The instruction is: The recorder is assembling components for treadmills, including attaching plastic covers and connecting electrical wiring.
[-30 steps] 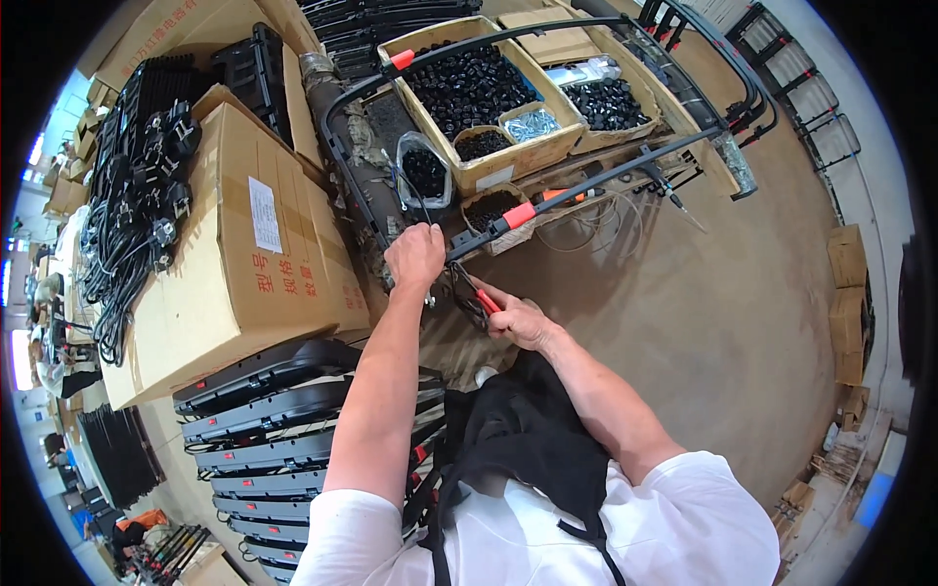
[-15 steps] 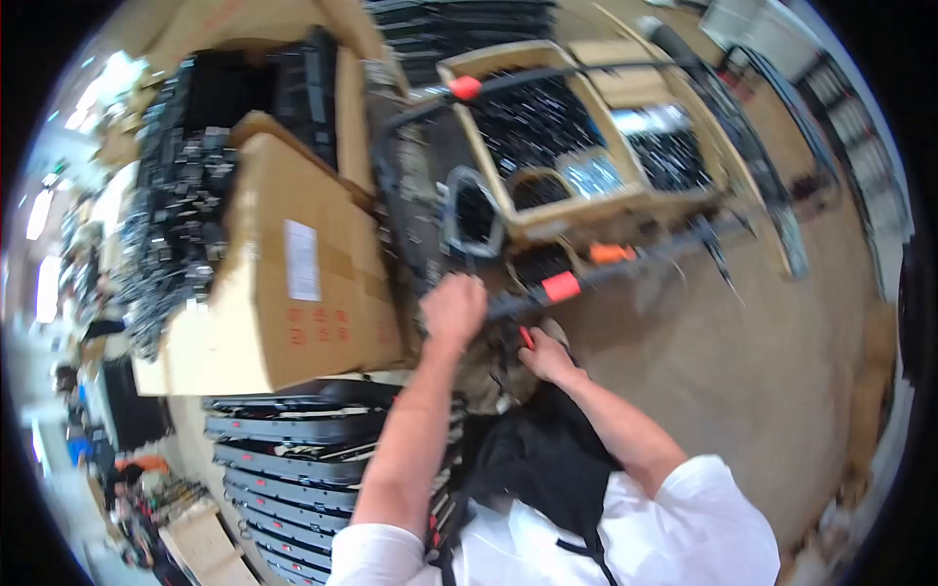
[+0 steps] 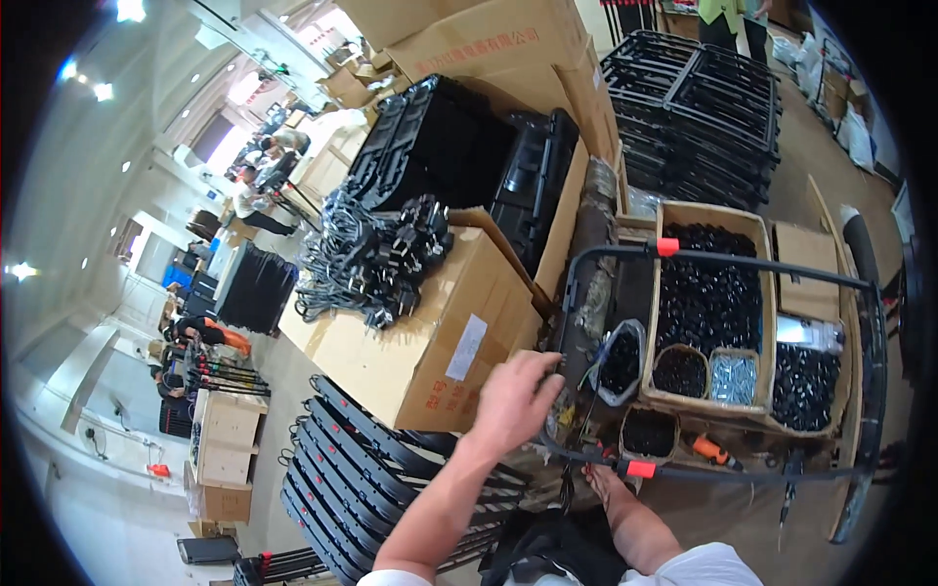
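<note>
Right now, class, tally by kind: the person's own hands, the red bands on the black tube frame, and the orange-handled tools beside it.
Hands: 2, left hand, right hand
Red bands: 2, upper band, lower band
Orange-handled tool: 1
Total: 5

The right hand (image 3: 598, 481) is mostly hidden behind the black tube frame (image 3: 718, 256) and the dark bag (image 3: 547, 542) near the lower edge, so its fingers cannot be made out. Far left, the people (image 3: 249, 195) are too small to tell apart.
</note>
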{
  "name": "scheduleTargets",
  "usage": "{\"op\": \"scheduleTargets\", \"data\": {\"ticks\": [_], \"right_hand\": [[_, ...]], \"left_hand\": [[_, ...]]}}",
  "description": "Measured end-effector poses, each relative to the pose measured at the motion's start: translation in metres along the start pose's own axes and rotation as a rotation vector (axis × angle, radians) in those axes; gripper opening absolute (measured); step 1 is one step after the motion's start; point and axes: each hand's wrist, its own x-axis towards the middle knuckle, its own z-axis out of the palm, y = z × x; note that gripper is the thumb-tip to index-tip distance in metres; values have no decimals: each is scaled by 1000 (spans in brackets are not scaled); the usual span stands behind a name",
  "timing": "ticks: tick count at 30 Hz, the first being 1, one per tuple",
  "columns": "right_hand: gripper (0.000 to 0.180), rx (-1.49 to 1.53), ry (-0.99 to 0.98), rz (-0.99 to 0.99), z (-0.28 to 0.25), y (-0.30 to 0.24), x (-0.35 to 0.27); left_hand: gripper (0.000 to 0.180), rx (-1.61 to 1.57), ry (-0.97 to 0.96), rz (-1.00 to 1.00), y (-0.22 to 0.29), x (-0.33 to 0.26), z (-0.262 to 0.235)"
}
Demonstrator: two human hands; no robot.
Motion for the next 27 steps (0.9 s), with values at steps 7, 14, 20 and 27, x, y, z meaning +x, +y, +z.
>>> {"op": "scheduleTargets", "data": {"ticks": [7,14,20,27], "right_hand": [[21,-80,-174,78,-39,-18,-19],[18,-146,-264,-114,-102,9,-47],[33,-408,-3,-98,-214,-13,-140],[39,-671,226,-162,-253,-75,-252]], "left_hand": [[25,337,275,132,2,114,-80],[45,714,309,-179,-47,298,-134],[48,820,192,-762,-162,363,-161],[26,1111,282,-509,-144,380,-141]]}}
